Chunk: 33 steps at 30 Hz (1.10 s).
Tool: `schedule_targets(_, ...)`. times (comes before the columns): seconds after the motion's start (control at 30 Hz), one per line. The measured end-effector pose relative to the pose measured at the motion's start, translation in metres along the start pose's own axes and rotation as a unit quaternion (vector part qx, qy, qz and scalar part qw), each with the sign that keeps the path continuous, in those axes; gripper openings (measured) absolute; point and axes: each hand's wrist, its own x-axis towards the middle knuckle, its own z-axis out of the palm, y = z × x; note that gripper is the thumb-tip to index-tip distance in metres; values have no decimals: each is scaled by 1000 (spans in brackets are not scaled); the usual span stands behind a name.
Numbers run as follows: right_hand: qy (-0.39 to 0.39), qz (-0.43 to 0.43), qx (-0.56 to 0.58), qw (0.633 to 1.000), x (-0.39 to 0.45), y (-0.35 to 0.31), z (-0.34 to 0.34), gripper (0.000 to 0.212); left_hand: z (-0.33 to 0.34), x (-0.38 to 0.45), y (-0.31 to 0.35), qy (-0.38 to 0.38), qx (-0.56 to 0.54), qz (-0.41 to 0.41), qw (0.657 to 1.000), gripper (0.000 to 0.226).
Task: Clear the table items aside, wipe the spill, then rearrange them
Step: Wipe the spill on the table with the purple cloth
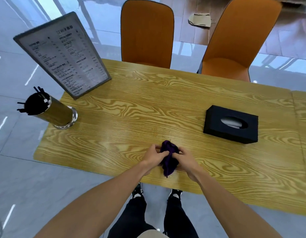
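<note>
Looks like a cafe/eatery: framed drinks menu (63, 54) & straw holder (51, 111) on a wood-grain bench (131, 103), tissue box (231, 124), orange chairs (147, 31), glossy tiled floor (14, 169).

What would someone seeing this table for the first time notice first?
Most striking is the dark purple cloth bunched between the left hand and the right hand at the near edge of the wood-grain table. Next come the tall framed menu stand at the far left corner and the metal holder of black straws just in front of it. A black tissue box sits alone on the right.
</note>
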Motion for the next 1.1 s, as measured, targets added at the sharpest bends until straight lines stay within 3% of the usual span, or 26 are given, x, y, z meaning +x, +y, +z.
schedule_targets(0.37, 141, -10, -5, 990, -33, 28, -151, 26, 151, 6, 30, -125, 97, 45, 986, 27)
schedule_targets(0.6, 238, -24, -42, 970, -63, 51, -237, 22, 255, -2, 37, -205, 101, 36, 973, 50)
schedule_targets(0.8, 343, -9, -129, 931, -74, 85, -289, 23, 319, -16, 34, -282, 133, 10, 950, 43)
schedule_targets(1.0, 265, 35, -298, 916, -60, 93, -289, 26, 312, -11, 33, -265, 145, 2, 953, 48)
schedule_targets(1.03, 257, 56, -348, 900, -57, 89, -286, 30, 305, -9, 35, -255, 155, 2, 954, 44)
schedule_targets(1.1, 243, 119, -489, 829, -54, 69, -278, 43, 284, -4, 41, -220, 171, 7, 960, 41)
